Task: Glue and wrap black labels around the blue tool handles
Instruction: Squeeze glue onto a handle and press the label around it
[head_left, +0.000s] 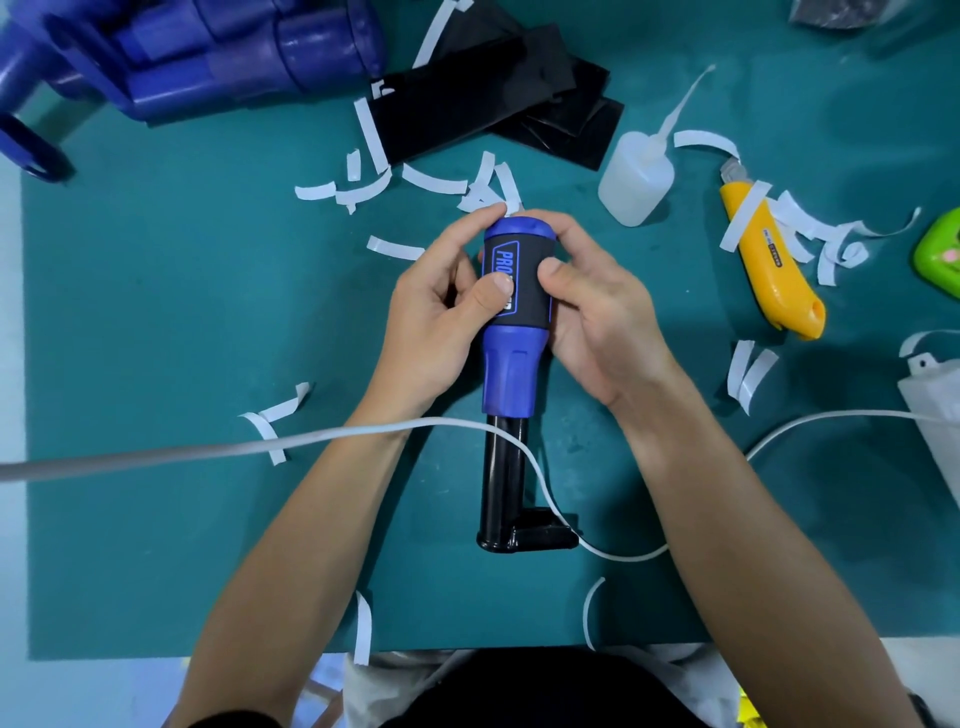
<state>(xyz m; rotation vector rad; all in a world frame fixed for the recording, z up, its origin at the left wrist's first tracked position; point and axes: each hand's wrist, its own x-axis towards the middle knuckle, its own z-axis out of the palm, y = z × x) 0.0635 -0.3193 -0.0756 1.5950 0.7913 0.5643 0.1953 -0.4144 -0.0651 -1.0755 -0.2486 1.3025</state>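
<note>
Paper strips (362, 626), white and curled, lie by the near edge of the green mat (156, 312), and more are scattered across its middle and right side. A white cable (311, 439) crosses the mat from the left edge, over the left wrist and past the foot of a black post (506, 467). On that post sits the blue tool handle (511, 364), midway between the left and right edges. Its long axis runs from near to far, with the flared collar toward the person and the rounded cap pointing at the far edge. A black label (532, 291) with blue lettering wraps its upper part. The left hand (436, 317) and right hand (597, 317) each curl round the handle from their own side, thumbs pressing on the label. Beyond, toward the right, lie a clear glue bottle (634, 176) and a yellow utility knife (769, 275). Spare black labels (467, 104) are stacked near the far edge, and more blue handles (208, 47) are piled at the far left corner.
</note>
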